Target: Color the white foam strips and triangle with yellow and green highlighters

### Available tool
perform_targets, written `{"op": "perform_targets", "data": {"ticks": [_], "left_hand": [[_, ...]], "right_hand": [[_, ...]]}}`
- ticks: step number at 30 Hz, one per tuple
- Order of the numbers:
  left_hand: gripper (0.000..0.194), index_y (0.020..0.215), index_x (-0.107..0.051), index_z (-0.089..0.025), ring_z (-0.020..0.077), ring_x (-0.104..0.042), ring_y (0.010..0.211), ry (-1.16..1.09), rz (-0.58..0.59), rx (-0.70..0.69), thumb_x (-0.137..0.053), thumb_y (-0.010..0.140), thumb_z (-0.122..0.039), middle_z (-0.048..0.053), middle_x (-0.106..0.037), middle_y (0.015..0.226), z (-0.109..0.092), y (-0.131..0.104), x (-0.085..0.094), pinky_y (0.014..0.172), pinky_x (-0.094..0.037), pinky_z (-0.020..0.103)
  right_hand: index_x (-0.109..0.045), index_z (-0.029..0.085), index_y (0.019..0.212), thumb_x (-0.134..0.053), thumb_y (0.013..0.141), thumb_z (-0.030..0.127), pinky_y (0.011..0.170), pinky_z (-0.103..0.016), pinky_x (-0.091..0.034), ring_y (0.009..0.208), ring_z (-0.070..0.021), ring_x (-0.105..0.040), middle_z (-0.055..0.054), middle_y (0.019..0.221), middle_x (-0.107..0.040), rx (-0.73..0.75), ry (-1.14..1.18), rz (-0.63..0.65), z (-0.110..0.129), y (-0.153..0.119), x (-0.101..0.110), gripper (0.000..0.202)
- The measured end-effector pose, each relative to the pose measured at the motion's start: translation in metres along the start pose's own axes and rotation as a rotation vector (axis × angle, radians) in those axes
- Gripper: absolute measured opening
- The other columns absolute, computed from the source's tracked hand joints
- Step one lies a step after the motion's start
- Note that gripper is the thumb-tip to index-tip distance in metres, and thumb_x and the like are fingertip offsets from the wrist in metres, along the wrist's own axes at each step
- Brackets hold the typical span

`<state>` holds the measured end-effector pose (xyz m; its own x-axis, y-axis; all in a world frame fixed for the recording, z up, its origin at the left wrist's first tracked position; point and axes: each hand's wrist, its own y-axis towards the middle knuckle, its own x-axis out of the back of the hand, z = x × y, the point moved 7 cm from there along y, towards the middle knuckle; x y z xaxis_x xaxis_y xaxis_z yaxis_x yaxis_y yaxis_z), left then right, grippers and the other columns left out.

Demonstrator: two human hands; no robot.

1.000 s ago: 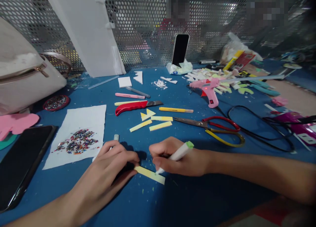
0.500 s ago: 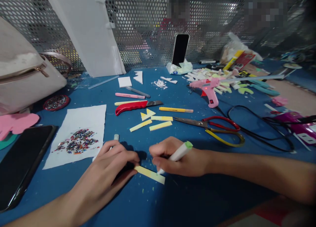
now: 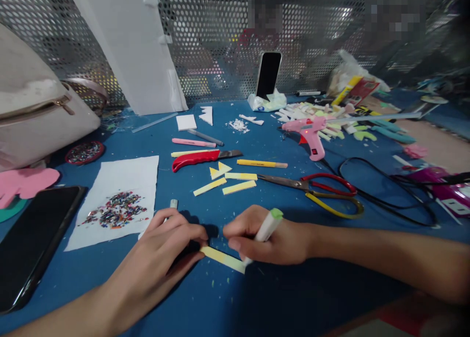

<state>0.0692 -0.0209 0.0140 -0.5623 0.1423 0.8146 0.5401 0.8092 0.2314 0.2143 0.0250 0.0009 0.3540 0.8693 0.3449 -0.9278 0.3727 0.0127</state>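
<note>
My left hand (image 3: 171, 244) pinches the left end of a pale yellow strip (image 3: 223, 259) lying on the blue table. A white marker (image 3: 270, 225) with a green end is gripped in my right hand (image 3: 257, 236), its tip down at the strip's right end. Beyond my hands lie several more yellow strips (image 3: 239, 187) and a small zigzag yellow piece (image 3: 219, 170). The scissors (image 3: 282, 181) rest with their blade tips at one strip. Partly hidden behind my left hand is a grey-white capped pen or marker (image 3: 174, 203).
Farther back are a red-handled knife (image 3: 196, 159), a yellow marker (image 3: 262, 163), a pink marker (image 3: 193, 143) and a pink glue gun (image 3: 310, 134). On the left, a white sheet (image 3: 128, 173) bears glittery bits beside a black phone (image 3: 36, 244). Another phone (image 3: 269, 75) stands against the perforated metal screen.
My right hand has shifted the marker's tip rightward along the strip to its right end, tilting the marker more upright. My left hand and the strip have stayed put.
</note>
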Motion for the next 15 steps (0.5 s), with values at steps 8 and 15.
{"op": "perform_targets", "data": {"ticks": [8, 15], "left_hand": [[0.020, 0.113, -0.051, -0.026, 0.0162, -0.056, 0.090, -0.011, 0.013, -0.009, -0.054, 0.099, -0.012, -0.002, -0.064, 0.098, -0.0003, 0.0004, 0.0002, 0.095, -0.035, 0.033], [0.015, 0.111, -0.053, -0.026, 0.0164, -0.057, 0.087, -0.013, 0.005, -0.005, -0.053, 0.101, -0.016, -0.002, -0.065, 0.099, 0.0002, 0.0003, 0.0006, 0.093, -0.037, 0.034]], "right_hand": [[-0.039, 0.016, 0.066, -0.051, 0.101, 0.035, 0.050, -0.021, -0.026, 0.054, -0.0068, -0.033, 0.005, 0.059, -0.037, 0.009, 0.074, 0.008, 0.0007, -0.0006, -0.0006, 0.042], [-0.040, 0.016, 0.066, -0.051, 0.102, 0.035, 0.050, -0.020, -0.026, 0.054, -0.0062, -0.034, 0.005, 0.060, -0.039, 0.008, 0.084, 0.016, -0.0016, -0.0007, -0.0012, 0.042]]}}
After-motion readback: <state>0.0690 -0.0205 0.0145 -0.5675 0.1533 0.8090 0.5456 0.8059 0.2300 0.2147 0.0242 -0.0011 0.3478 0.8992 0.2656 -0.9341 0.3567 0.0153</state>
